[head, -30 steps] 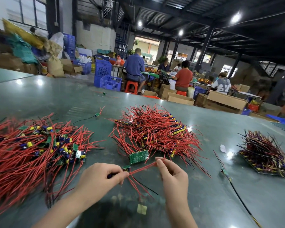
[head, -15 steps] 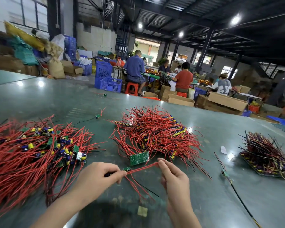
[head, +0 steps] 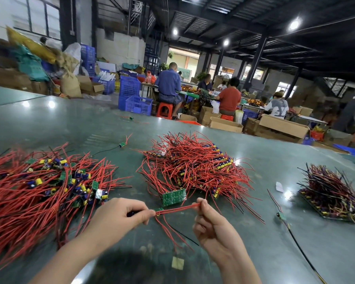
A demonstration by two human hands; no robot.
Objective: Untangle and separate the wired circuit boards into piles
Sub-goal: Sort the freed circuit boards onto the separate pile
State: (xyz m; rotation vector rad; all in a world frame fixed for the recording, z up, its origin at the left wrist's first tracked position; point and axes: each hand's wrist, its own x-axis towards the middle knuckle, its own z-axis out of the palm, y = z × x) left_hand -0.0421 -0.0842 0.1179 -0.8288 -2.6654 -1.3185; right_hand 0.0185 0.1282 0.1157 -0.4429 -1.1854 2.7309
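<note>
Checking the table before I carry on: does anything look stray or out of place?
Yes. Three boards lie outside the piles: one far back, one behind the left pile, one with a black wire by the right pile. A yellowish scrap lies near you.

One tiny green board (head: pixel 158 209) is hanging in the air with its red wires (head: pixel 180 208) stretching taut to the right. A messy red-wired heap (head: pixel 39 187) is sprawling left, a neater pile (head: pixel 195 165) is sitting center, and a darker-wired stack (head: pixel 334 193) is lying far right.
</note>
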